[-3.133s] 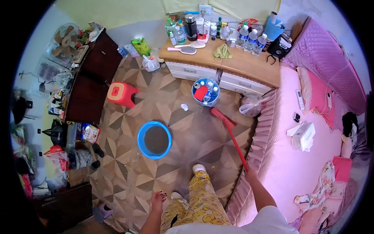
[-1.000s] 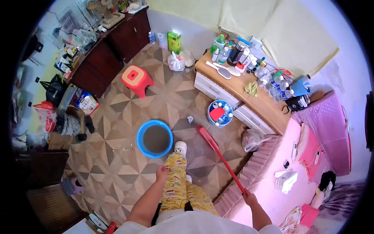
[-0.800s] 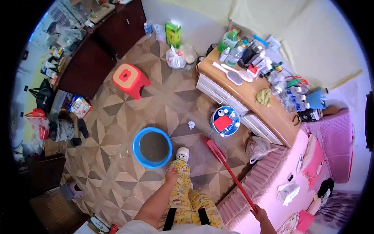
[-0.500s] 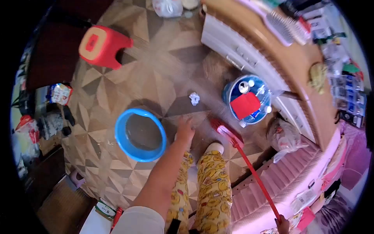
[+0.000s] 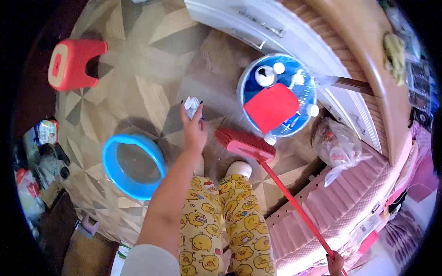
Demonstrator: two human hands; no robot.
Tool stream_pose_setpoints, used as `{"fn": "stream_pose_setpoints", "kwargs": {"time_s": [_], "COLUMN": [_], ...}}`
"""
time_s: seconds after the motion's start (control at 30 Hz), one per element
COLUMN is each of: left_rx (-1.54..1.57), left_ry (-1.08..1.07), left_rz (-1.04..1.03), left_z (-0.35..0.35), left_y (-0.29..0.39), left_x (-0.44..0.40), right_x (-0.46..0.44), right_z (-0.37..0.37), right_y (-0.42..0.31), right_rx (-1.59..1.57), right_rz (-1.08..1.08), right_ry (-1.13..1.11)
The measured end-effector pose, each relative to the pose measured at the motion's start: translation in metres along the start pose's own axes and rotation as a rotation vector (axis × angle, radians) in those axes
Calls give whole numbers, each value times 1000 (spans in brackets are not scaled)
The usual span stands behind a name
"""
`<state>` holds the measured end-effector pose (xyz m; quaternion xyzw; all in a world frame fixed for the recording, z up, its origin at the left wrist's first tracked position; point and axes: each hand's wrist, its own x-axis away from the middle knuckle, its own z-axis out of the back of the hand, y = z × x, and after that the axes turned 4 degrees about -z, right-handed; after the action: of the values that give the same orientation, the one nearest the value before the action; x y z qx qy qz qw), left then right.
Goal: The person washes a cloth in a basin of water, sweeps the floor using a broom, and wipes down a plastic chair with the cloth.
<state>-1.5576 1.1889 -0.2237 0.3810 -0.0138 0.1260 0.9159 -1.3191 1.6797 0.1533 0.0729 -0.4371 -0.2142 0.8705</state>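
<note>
A crumpled white tissue (image 5: 192, 107) lies between the fingertips of my left hand (image 5: 194, 133), thumb on one side and a finger on the other. My right hand (image 5: 335, 263), at the lower right edge, is wrapped round the handle of a red broom (image 5: 294, 202). The broom's bristled head rests on the floor, right of my left hand. Beyond it stands a blue bin (image 5: 241, 99) holding bottles, a can and a flat red piece. A blue basin (image 5: 109, 158) of murky water sits on the floor to the left.
A red stool (image 5: 76, 64) stands at the upper left. White drawers (image 5: 276, 32) under a wooden top run along the upper right. A tied plastic bag (image 5: 338, 147) lies by the pink bed skirt (image 5: 322, 209). My feet are on the patterned floor just below the broom head.
My left hand has reached down and forward to the tissue and closed on it. The view has come lower, nearer the floor. My right hand still holds the broom, whose head has turned slightly.
</note>
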Motion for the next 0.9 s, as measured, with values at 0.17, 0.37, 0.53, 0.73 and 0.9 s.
{"fn": "stream_pose_setpoints", "kwargs": {"time_s": [0.17,0.37,0.53,0.73,0.9], "left_rx": [224,25,-472,-349,-56], "left_ry": [57,-190,-356,-287,-343], "left_rz": [-242,-425,-429,-572,-641], "left_z": [61,1,-34,-8,62], "left_y": [145,202,202,217,203], "left_x": [-5,-55,-76,-76,-31], "right_x": [30,52,64,92,140], "right_z": [-26,-42,-63,-75,-89], "right_y": [-2,-14,-16,-38,-45], "right_rx": [-173,-238,-289,-328,-313], "right_rz": [-23,-45,-33,-130,-188], "right_ry": [37,9,40,-10,-47]}}
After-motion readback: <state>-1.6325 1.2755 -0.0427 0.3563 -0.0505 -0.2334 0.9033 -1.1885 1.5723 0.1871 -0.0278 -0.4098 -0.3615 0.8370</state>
